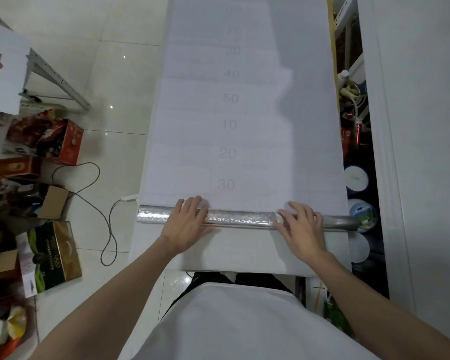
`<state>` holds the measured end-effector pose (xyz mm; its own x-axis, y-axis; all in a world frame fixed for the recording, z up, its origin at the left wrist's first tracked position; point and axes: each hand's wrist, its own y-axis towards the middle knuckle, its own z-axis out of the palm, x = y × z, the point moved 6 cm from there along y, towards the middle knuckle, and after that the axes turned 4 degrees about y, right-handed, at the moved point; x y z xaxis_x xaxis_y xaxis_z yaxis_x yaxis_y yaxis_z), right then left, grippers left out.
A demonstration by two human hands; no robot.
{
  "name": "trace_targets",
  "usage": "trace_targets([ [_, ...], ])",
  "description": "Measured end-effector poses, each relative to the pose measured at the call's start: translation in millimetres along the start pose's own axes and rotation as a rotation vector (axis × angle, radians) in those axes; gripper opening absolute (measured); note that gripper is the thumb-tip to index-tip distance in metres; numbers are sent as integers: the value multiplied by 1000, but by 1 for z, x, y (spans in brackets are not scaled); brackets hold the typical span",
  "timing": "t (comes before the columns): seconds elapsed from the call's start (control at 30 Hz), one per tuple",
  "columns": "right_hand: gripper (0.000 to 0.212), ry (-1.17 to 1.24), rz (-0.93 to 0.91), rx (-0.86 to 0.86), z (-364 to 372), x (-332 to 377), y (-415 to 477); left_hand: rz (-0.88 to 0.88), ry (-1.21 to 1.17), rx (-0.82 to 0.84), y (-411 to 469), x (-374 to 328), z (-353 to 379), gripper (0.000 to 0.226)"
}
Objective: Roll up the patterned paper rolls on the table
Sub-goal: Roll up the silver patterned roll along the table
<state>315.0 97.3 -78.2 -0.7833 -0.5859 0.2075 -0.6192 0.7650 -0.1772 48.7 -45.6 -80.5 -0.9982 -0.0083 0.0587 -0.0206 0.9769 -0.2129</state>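
Both hands lie on the roll (pixel 240 219), which sits across the near end of the tabletop (pixel 244 253), crosswise to the person. The unrolled sheet (pixel 229 126) runs away from it down the tabletop's length.

Left hand (pixel 186 222): grip spread, fingers fairly straight and laid flat over the roll, pressing. Right hand (pixel 300 227): grip spread too, fingers fanned over the roll near its right end. Whether the right thumb tucks under is hard to tell from this angle.

Risks:
- Uneven push from the two palms would skew the roll, so the layers would telescope and the edges would stop lining up.
- The hands sit well apart and the middle is unsupported, so the winding may go slack or bulge there.
- The right end of the roll pokes past the tabletop edge, so a sideways drift could tip it off.
- The foil likely creases for good if pinched hard.
- The sheet looks slick and may slide on the smooth tabletop instead of winding.

Materials: the roll is a long thin cylinder with a shiny silver foil face and an embossed, quilted-looking pattern. The sheet's back is matte white with a faint grid and printed numbers. The tabletop is plain white, flat and smooth.
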Motion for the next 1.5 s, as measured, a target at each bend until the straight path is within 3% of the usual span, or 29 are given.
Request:
trace_targets([
  [0.07, 49, -24, -38, 46, 2, 0, -2, 1, 31, -13, 1, 1, 3, 56],
  [0.23, 37, 38, -12, 41, -6, -6, 5, 44, -37, -145, 6, 8, -4, 35],
  [0.37, 27, 51, 20, -57, -12, -2, 16, 22, -45, -131, 14, 10, 0, 13],
  [0.47, 21, 12, 29, -112, -15, 3, 23, -60, 36, -169, 15, 7, 2, 14],
  [0.53, 29, -43, 24, -52, -13, 5, 27, -81, 86, -200, 15, 5, 1, 24],
  [0.63, 54, -122, -14, 117, -6, 3, 28, -68, 87, -130, 21, 4, 2, 63],
  [0.7, 53, -118, -11, 147, -6, 2, 26, -63, 120, -60, 25, 4, 2, 77],
  [0.87, 39, -19, 70, 71, -13, -5, 27, 16, 90, -99, 33, 9, -6, 57],
  [1.0, 30, 29, -18, 49, -13, -7, 31, 84, 60, -181, 36, 14, -10, 26],
  [1.07, 38, 13, -9, 20, -13, -9, 32, 57, 53, -164, 38, 14, -8, 29],
  [1.2, 68, -68, -6, 143, -4, -9, 39, -40, 68, -75, 43, 12, -8, 53],
  [1.27, 57, -85, -3, 133, -8, -9, 43, -63, 70, -54, 44, 10, -12, 55],
  [1.5, 36, 1, 1, 121, -16, -12, 44, 15, -21, -119, 44, 15, -10, 30],
])
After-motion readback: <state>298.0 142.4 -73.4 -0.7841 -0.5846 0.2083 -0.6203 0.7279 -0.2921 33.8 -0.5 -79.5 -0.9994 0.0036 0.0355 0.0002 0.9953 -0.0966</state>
